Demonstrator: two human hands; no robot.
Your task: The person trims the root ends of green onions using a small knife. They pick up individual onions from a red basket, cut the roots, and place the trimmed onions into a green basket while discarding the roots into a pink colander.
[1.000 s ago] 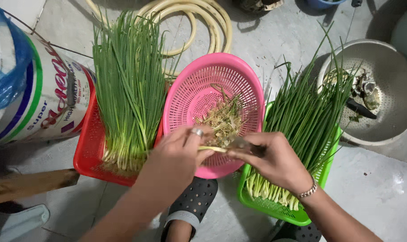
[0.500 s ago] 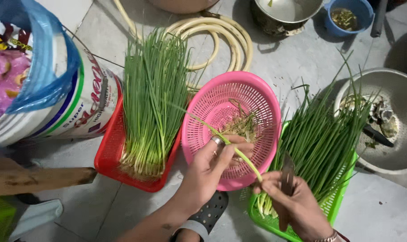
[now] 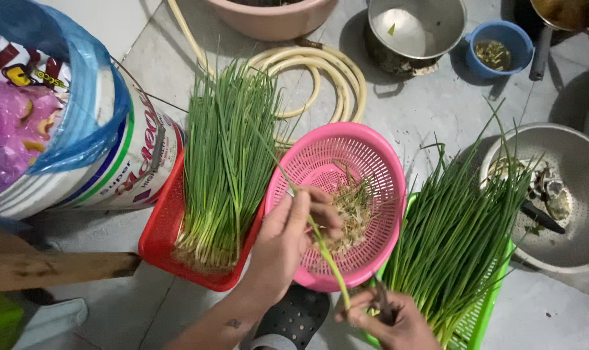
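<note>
Honestly that green onion stalk point(image 3: 323, 249) looks light and floppy, left hand point(image 3: 288, 243) pinching mid-stalk, right hand point(image 3: 388, 321) clamped on its root end.

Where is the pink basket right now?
In the head view, the pink basket sits in the middle, between the red basket and the green basket, behind the left hand.

Even, soft indoor light and a mostly sharp view from above.

Light falls from overhead and spreads flat across the grey floor point(image 3: 437, 97), so shadows stay faint and short; the darkest one sits beside the steel pot point(image 3: 414, 29). The blue plastic bag point(image 3: 74, 116) shows mild glare. The right hand point(image 3: 388, 321) at the bottom edge is slightly blurred, and the upper right corner looks dimmer.
</note>
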